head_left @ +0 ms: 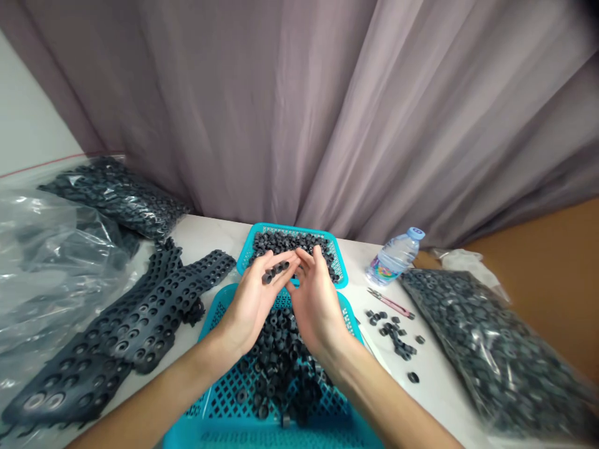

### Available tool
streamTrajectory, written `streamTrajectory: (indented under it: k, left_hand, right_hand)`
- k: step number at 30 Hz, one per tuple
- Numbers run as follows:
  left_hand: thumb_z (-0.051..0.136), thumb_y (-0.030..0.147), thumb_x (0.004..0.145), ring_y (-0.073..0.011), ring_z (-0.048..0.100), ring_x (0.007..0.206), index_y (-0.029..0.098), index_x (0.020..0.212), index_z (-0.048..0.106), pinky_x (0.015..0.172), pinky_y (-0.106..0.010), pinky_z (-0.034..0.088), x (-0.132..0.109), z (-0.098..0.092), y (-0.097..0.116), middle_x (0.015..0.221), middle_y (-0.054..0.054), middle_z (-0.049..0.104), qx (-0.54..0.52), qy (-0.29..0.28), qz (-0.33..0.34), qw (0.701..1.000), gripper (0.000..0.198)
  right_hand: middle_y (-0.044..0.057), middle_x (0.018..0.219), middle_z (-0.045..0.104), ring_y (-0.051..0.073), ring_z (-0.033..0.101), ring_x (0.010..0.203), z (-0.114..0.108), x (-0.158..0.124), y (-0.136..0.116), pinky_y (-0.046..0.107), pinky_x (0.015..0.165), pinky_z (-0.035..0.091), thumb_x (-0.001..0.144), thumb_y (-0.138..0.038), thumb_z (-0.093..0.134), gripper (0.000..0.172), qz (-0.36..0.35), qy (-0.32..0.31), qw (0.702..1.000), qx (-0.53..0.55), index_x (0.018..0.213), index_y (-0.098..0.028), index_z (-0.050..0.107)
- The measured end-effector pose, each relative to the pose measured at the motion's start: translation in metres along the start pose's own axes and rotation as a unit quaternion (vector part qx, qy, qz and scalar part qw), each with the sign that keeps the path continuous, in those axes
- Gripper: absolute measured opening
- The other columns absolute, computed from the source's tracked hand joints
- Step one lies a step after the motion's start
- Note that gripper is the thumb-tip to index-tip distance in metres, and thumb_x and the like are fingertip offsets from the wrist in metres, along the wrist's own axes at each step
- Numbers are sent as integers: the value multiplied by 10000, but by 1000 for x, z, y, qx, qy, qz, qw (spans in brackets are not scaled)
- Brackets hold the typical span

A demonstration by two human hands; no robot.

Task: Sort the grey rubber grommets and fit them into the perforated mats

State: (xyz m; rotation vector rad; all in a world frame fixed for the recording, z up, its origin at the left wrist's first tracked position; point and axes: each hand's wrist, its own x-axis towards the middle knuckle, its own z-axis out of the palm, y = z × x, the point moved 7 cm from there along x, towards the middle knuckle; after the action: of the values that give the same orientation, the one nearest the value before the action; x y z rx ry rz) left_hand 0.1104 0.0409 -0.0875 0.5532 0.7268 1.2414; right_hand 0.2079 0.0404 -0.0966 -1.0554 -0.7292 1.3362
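Note:
My left hand [250, 305] is turned palm up above the near basket, with a short row of small black rubber rings [275, 272] lying along its fingers. Facing it, my right hand [319, 305] is cupped with its fingers extended, the fingertips meeting those of my left. I see no part in the right hand, though its inner palm is partly hidden. Below both hands, a heap of loose black rings [281, 343] fills the middle of a turquoise basket [210, 405]. Behind it, a second turquoise basket [343, 274] contains many similar black pieces.
Perforated black rubber strips [154, 312] lie on the left beside clear plastic bags [56, 249]. To the right are a water bottle [395, 257], pink-handled snips [390, 303], scattered black rings [397, 343] and a large bag of black parts [496, 349]. A curtain [299, 112] hangs behind.

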Motion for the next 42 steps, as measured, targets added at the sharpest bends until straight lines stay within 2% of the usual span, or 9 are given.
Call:
streamTrajectory:
  k: [4,9,14,17,20,26,32,37,42]
  left_hand:
    - [463,270,1068,-263,602,1349,48,1252,718,1180,-322,469,-5,1,-11,1371,-168,684,4,13,-9,1000,385]
    - [496,442,1040,-293,482,1461,135,1324,701,1261,-432,355,-11,-3,-20,1472,-126,617,97,25,71,992,466]
    - [394,614,1035,-293,222,1587,211,1507,548,1316,-506,175,-30,19,-21,1627,-91,440,396,-39,115,910,640]
    - [301,594,1048,-263,106,1607,190,1591,421,1325,-503,111,-40,36,-17,1669,-87,366,468,-85,142,868,688]
    - [277,582,1062,-266,113,1605,217,1600,413,1324,-518,118,-45,45,-11,1668,-71,369,477,-106,178,854,665]
    - [241,710,1033,-296,130,1602,273,1580,462,1316,-557,138,-47,35,-5,1661,-39,387,430,-80,180,881,734]
    - [191,651,1072,-272,200,1594,352,1602,414,1323,-507,196,-52,30,-6,1692,28,326,304,-76,182,932,648]
    - [190,584,1098,-256,214,1592,385,1613,378,1324,-461,212,-60,32,-2,1696,53,318,253,-85,239,934,583]
    - [225,591,1093,-279,231,1587,372,1608,391,1316,-464,238,-65,29,-4,1706,40,297,259,-80,242,932,584]
  right_hand:
    - [100,1505,567,242,471,1475,4,-1,3,454,1175,473,997,-692,436,574,3,-10,998,55,1309,-232,581]
    - [60,1402,670,216,539,1414,9,-10,11,395,1236,380,1011,-641,492,531,47,28,986,158,1284,-217,659]
    - [49,1376,692,259,656,1277,11,-14,15,472,1204,411,995,-623,529,513,71,40,974,211,1316,-250,670]
    - [71,1314,727,238,668,1262,15,-15,1,442,1206,409,1040,-526,456,462,29,2,966,255,1250,-196,701]
    - [72,1296,737,218,645,1296,17,-19,-12,418,1225,386,1062,-491,394,474,24,-11,958,284,1247,-183,704]
    - [90,1323,717,232,612,1332,25,-27,-23,426,1136,504,1059,-526,359,520,53,-43,939,337,1207,-184,722]
    - [109,1310,719,265,620,1317,27,-34,-28,476,1075,553,1030,-565,404,532,46,-97,938,331,1260,-188,700]
    - [132,1300,720,278,615,1328,30,-41,-35,481,1070,550,1026,-604,377,596,65,-112,929,347,1276,-164,691]
    - [143,1304,718,280,598,1347,32,-44,-36,498,1094,528,1035,-603,350,626,78,-99,928,351,1278,-138,691]
